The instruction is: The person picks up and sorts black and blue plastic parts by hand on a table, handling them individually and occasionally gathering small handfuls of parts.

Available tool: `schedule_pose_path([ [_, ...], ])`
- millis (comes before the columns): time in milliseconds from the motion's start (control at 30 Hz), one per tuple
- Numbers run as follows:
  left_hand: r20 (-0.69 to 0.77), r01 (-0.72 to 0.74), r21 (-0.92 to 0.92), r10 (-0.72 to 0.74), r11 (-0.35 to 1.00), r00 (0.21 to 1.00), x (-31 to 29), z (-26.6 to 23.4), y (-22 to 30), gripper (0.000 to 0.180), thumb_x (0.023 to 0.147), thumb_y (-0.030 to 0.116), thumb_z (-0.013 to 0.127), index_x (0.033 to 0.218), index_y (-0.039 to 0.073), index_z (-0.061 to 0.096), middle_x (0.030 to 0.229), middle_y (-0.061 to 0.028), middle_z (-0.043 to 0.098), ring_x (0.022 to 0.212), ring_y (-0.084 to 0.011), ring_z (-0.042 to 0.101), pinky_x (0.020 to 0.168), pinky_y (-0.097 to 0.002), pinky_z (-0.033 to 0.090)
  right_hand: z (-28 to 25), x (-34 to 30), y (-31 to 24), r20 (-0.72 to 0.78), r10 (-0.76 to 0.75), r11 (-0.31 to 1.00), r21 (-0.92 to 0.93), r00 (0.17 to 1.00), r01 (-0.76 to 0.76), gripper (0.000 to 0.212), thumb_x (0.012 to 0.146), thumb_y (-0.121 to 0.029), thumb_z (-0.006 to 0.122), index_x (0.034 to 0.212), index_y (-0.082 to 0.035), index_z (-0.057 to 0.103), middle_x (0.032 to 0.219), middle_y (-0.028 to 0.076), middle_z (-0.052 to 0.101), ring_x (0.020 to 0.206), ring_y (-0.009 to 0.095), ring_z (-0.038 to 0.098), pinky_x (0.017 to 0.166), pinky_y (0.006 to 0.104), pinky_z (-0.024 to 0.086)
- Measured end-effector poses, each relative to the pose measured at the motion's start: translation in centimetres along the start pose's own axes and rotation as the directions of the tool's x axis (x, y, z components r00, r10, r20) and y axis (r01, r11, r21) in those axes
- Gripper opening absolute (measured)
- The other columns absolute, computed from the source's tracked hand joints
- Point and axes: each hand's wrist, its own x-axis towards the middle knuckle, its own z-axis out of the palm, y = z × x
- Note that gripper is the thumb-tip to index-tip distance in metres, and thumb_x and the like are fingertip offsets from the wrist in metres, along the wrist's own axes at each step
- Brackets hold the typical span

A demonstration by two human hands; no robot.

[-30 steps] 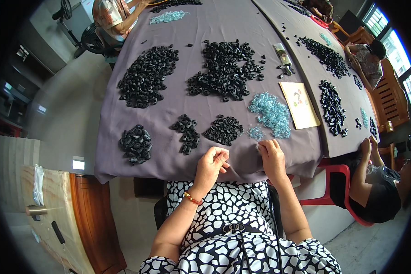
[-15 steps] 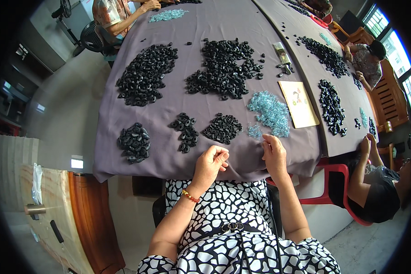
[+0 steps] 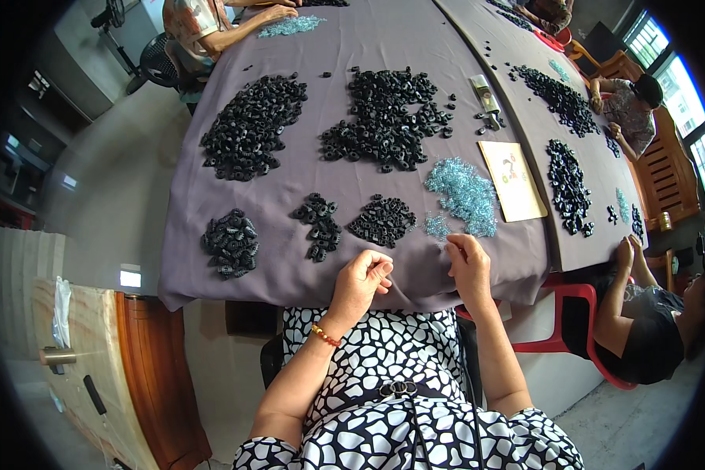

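Observation:
My left hand [image 3: 362, 280] is closed at the near table edge, thumb against the curled fingers; whatever it holds is hidden. To its right my right hand [image 3: 469, 263] pinches thumb and forefinger together beside a few loose clear-blue pieces [image 3: 437, 226]. Anything in that pinch is too small to name. Beyond it spreads a larger pile of small clear-blue pieces [image 3: 463, 193]. Just past my left hand lies a neat pile of small black parts [image 3: 381, 218]. Left of that are a narrow black cluster [image 3: 319, 223] and a rounder pile of ridged black parts [image 3: 230, 244].
Two big heaps of black parts [image 3: 254, 128] [image 3: 387, 117] fill the middle of the grey-purple cloth [image 3: 290, 280]. A tan booklet [image 3: 513, 181] and a tube [image 3: 485, 95] lie at the right. Other people work around the tables; a red chair [image 3: 575, 313] stands at right.
My right hand has shifted very slightly. The person at the far left has moved an arm over the blue pieces there. My left hand stays in place.

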Motion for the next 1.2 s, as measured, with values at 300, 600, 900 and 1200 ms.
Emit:
schedule_pose_path([
  [300, 0.103, 0.083, -0.067, -0.076, 0.994, 0.992, -0.5, -0.8, 1.0, 0.037, 0.108, 0.036, 0.050, 0.118, 0.004, 0.066, 0.086, -0.0011, 0.060, 0.073, -0.0091, 0.063, 0.066, -0.0234, 0.056, 0.1, -0.4, 0.5, -0.028, -0.036, 0.999, -0.022, 0.999, 0.035, 0.006, 0.097, -0.006, 0.065, 0.099, -0.002, 0.061, 0.083, 0.004, 0.058, 0.061, 0.010, 0.054, 0.053, 0.0261, 0.047],
  [600, 0.115, -0.045, -0.161, 0.064, 0.986, 0.991, -0.3, -1.1, 0.0, 0.035, 0.109, 0.028, 0.050, 0.126, 0.001, 0.063, 0.112, -0.0053, 0.062, 0.096, -0.0129, 0.067, 0.084, -0.0273, 0.058, 1.5, -1.5, -1.8, 0.171, -0.212, 0.973, -0.053, 0.962, 0.224, 0.013, 0.094, 0.000, 0.065, 0.105, -0.002, 0.060, 0.094, 0.010, 0.061, 0.069, 0.017, 0.060, 0.060, 0.0295, 0.051],
  [900, 0.176, 0.028, -0.274, 0.021, 0.961, 0.984, -0.3, -1.9, -0.4, 0.039, 0.104, 0.039, 0.058, 0.117, 0.003, 0.064, 0.097, -0.0031, 0.068, 0.089, -0.0126, 0.068, 0.080, -0.0274, 0.057, 2.6, -1.9, -2.9, 0.256, -0.447, 0.877, -0.063, 0.857, 0.477, 0.013, 0.092, 0.001, 0.066, 0.103, -0.002, 0.060, 0.089, 0.012, 0.061, 0.077, 0.027, 0.062, 0.070, 0.0360, 0.051],
  [1200, 0.127, -0.023, -0.359, 0.074, 0.933, 0.989, -0.1, -1.9, -0.4, 0.033, 0.104, 0.032, 0.060, 0.120, 0.004, 0.061, 0.105, -0.0037, 0.065, 0.097, -0.0118, 0.065, 0.085, -0.0275, 0.055, 3.3, -2.3, -3.9, 0.285, -0.395, 0.912, 0.003, 0.874, 0.411, 0.021, 0.088, 0.003, 0.069, 0.107, -0.004, 0.062, 0.092, 0.009, 0.061, 0.074, 0.021, 0.062, 0.066, 0.0321, 0.052],
])
